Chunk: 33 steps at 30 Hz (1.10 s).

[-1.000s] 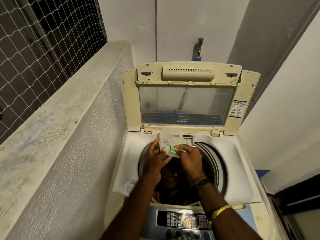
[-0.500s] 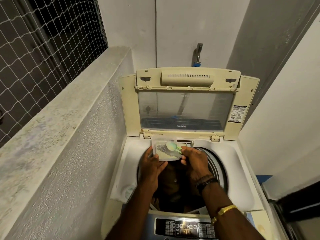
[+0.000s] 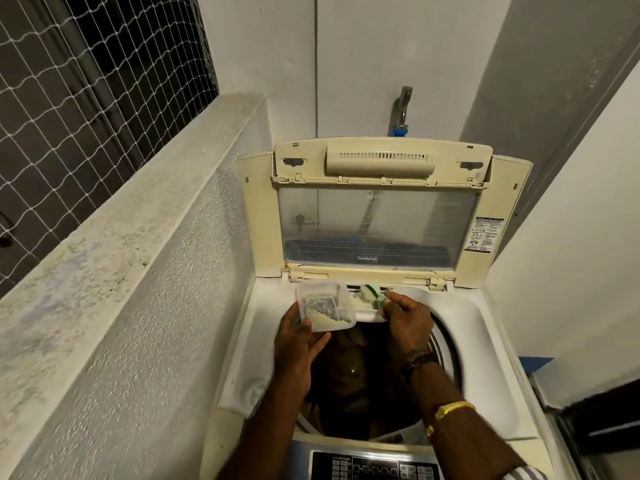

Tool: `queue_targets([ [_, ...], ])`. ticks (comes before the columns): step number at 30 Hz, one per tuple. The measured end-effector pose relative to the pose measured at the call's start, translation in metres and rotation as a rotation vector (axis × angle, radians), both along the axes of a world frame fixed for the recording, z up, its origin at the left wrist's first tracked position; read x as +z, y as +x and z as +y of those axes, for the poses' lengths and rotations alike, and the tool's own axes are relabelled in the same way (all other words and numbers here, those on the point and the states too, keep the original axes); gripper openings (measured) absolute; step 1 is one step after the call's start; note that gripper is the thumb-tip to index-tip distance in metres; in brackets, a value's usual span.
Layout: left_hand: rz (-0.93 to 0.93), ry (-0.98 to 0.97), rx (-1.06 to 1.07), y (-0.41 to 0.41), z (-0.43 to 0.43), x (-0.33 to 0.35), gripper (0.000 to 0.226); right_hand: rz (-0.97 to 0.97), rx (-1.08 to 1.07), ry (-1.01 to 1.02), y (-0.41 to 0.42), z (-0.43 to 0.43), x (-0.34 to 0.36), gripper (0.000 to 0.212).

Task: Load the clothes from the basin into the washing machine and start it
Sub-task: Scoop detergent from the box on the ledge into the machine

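A cream top-loading washing machine (image 3: 491, 327) stands with its lid (image 3: 377, 223) raised upright. Dark brown clothes (image 3: 349, 372) lie in the drum. My left hand (image 3: 298, 344) holds a clear plastic tub of detergent powder (image 3: 325, 306) over the drum's back edge. My right hand (image 3: 408, 320) pinches a small green scoop (image 3: 371, 293), tipped over the open detergent drawer (image 3: 363, 304) at the back rim. The control panel (image 3: 374, 465) shows at the bottom edge. No basin is in view.
A rough concrete parapet (image 3: 138, 244) runs along the left, with white netting (image 3: 79, 98) above it. A tap (image 3: 403, 105) sticks out of the wall behind the machine. A white wall closes the right side, with a dark object (image 3: 602, 417) low at the right.
My right hand lifted the green scoop out of the tub and moved it right to the detergent drawer. My left hand shifted the tub a little left. The camera tilted down.
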<state>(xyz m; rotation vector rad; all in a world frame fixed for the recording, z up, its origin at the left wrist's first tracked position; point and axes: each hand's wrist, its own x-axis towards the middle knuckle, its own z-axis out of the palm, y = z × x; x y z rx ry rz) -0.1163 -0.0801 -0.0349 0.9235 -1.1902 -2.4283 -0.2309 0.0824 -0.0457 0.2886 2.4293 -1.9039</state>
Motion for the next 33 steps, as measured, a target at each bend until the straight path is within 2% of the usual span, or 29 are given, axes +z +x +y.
queue_targets([
  [4,0.000,-0.001,-0.003,0.002,-0.002,-0.003,0.037,0.122,0.030,0.129,0.004,-0.003,-0.002,0.020],
  [12,-0.020,-0.023,-0.027,-0.001,-0.002,-0.003,0.036,0.122,0.020,0.097,-0.002,-0.003,-0.010,0.019],
  [14,-0.034,-0.029,-0.032,-0.002,-0.002,-0.002,0.035,-0.020,-0.075,-0.079,-0.006,-0.003,-0.013,0.018],
  [17,-0.060,-0.050,-0.042,-0.002,-0.001,-0.001,0.036,-0.210,-0.157,-0.501,-0.004,-0.003,-0.006,0.015],
  [19,-0.068,-0.057,-0.040,-0.002,0.000,0.001,0.038,-0.186,-0.077,-0.526,0.001,-0.005,0.002,0.015],
  [21,-0.067,-0.083,-0.044,-0.003,0.002,0.003,0.039,-0.082,0.062,-0.447,0.006,-0.007,0.005,0.015],
  [24,-0.028,-0.152,-0.045,-0.002,0.005,0.009,0.041,0.092,0.182,-0.153,0.005,-0.010,0.001,0.022],
  [26,0.014,-0.220,-0.052,-0.002,0.006,0.013,0.043,0.173,0.233,-0.033,0.006,-0.011,-0.002,0.025],
  [33,0.059,-0.361,-0.056,-0.004,0.007,0.020,0.048,0.355,0.275,0.149,0.014,-0.012,0.004,0.020],
])
